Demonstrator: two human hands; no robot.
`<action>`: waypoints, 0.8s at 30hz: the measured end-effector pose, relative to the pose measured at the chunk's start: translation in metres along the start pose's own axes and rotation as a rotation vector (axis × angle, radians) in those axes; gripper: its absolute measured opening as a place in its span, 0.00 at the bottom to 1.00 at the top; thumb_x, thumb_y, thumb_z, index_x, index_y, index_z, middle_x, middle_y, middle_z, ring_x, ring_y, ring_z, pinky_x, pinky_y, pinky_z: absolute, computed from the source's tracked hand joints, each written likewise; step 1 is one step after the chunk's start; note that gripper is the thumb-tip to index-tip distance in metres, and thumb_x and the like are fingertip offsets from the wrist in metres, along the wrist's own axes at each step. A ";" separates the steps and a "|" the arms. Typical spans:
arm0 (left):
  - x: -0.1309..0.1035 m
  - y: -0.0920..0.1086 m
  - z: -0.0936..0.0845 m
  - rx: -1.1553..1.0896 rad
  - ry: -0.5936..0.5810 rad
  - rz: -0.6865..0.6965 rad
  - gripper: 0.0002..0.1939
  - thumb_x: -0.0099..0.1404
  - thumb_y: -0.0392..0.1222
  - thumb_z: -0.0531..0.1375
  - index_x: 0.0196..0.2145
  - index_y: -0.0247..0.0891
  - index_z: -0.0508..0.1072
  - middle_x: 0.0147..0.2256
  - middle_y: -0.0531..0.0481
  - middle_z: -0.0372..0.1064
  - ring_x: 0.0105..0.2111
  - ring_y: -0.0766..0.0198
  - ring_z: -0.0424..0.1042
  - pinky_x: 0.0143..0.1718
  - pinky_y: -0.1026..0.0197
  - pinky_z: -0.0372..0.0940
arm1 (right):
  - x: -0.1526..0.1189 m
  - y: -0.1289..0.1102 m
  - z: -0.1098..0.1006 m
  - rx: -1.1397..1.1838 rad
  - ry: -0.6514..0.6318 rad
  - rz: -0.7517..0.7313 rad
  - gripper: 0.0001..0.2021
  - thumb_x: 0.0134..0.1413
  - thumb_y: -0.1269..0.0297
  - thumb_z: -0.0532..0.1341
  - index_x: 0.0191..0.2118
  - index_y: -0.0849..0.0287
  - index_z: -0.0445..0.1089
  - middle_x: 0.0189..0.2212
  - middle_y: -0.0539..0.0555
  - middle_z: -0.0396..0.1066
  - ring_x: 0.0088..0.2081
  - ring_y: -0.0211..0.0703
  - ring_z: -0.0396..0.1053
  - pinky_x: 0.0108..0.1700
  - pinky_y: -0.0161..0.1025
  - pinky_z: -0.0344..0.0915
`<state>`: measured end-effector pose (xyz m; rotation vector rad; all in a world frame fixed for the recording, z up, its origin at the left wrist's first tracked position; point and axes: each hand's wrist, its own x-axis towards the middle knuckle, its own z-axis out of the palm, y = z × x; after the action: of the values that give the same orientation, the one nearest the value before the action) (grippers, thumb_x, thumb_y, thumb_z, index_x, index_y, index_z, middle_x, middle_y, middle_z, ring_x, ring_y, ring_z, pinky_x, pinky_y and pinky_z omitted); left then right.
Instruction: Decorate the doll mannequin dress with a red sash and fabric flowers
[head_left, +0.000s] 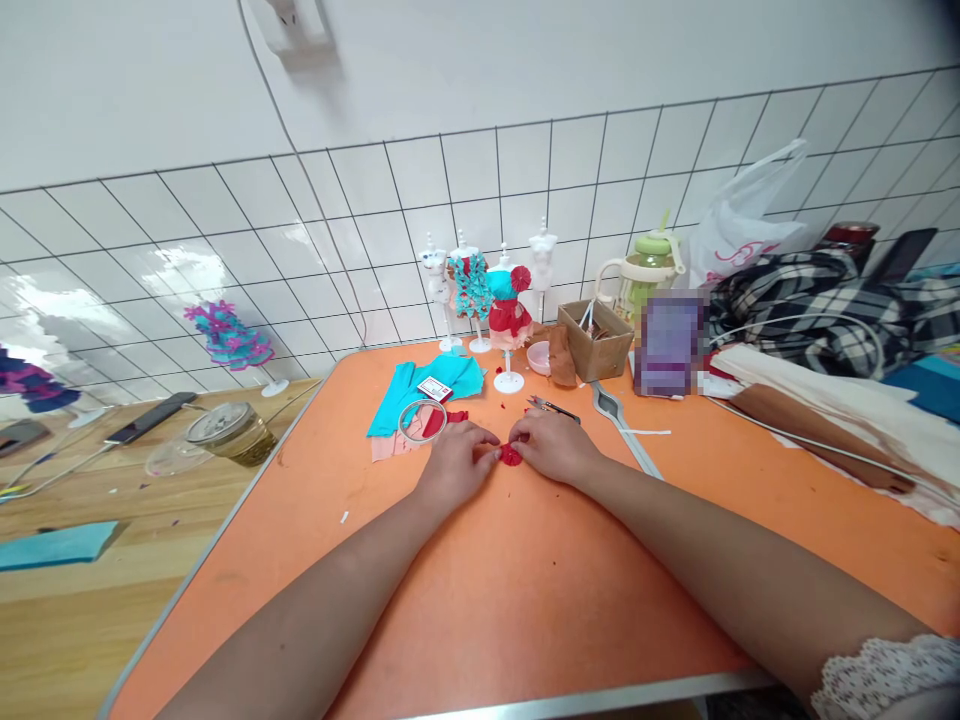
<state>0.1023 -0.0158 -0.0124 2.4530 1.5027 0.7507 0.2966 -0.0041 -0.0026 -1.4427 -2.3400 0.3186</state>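
Note:
A small red pleated fabric rosette (511,456) lies at the middle of the orange table (525,590). My left hand (459,466) pinches its left edge between thumb and fingers. From the other side, my right hand (556,446) has its fingers closed on the rosette's upper right edge. Just behind my right hand lie dark-handled snips (553,408). A clear tape roll (422,422) rests beyond my left hand, on turquoise cloth (390,405) and red scraps. A mini dress form (510,310) behind them wears a turquoise and red dress with a similar rosette.
More small dress forms (471,285) stand along the tiled wall. At the back right are a cardboard box (598,340), a green-lidded bottle (652,265) and a purple package (670,345). Cloth is piled at right. A wooden table (165,520) at left holds a jar (232,433) and a phone (154,417).

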 end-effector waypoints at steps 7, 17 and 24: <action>0.001 0.006 0.000 0.111 -0.041 -0.012 0.07 0.59 0.42 0.59 0.33 0.45 0.78 0.36 0.49 0.73 0.39 0.54 0.65 0.42 0.51 0.56 | -0.001 -0.004 0.004 -0.077 -0.059 -0.075 0.09 0.56 0.62 0.56 0.36 0.51 0.74 0.35 0.51 0.72 0.40 0.40 0.67 0.36 0.35 0.56; 0.001 0.005 -0.001 -0.034 -0.044 -0.018 0.06 0.57 0.42 0.60 0.30 0.45 0.78 0.35 0.48 0.73 0.39 0.53 0.65 0.48 0.48 0.53 | -0.002 -0.007 -0.003 -0.162 -0.107 -0.127 0.09 0.56 0.61 0.56 0.36 0.50 0.75 0.34 0.51 0.73 0.36 0.42 0.68 0.32 0.36 0.54; 0.002 0.005 0.001 0.047 -0.052 -0.002 0.06 0.57 0.43 0.60 0.31 0.45 0.78 0.35 0.49 0.73 0.40 0.53 0.66 0.48 0.49 0.53 | 0.002 -0.008 -0.003 -0.179 -0.134 -0.181 0.09 0.55 0.64 0.56 0.33 0.53 0.74 0.33 0.51 0.73 0.35 0.42 0.68 0.31 0.36 0.52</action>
<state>0.1070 -0.0164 -0.0110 2.4846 1.5211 0.6536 0.2907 -0.0060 0.0038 -1.3083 -2.6443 0.1646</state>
